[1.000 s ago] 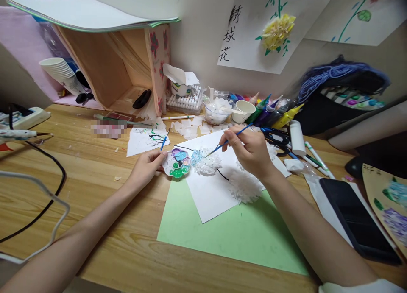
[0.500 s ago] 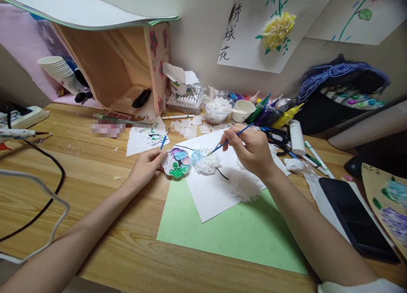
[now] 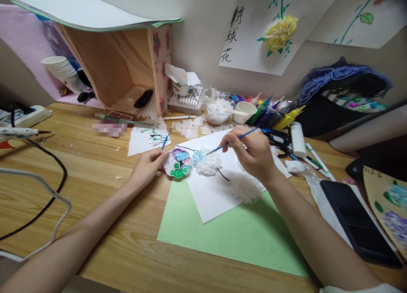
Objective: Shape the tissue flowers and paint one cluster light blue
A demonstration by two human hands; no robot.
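My left hand pinches the edge of a flower-shaped paint palette holding green, blue and purple paint. A second thin brush sticks up beside its thumb; I cannot tell whether the hand holds it. In my right hand is a blue paintbrush, gripped like a pen. Its tip is at a ruffled white paper flower, whose left side is light blue. That flower sits on a white sheet with black stem lines. Another white paper flower lies nearer, partly under my right wrist.
Green paper lies beneath the white sheet. Paper scraps, a bowl of white pieces, a paper cup and paint bottles stand behind. On the right are scissors and a phone; cables cross the left.
The whole view has shifted slightly. The brush tip has moved a little left on the flower, toward its blue part. The palette stays beside it.
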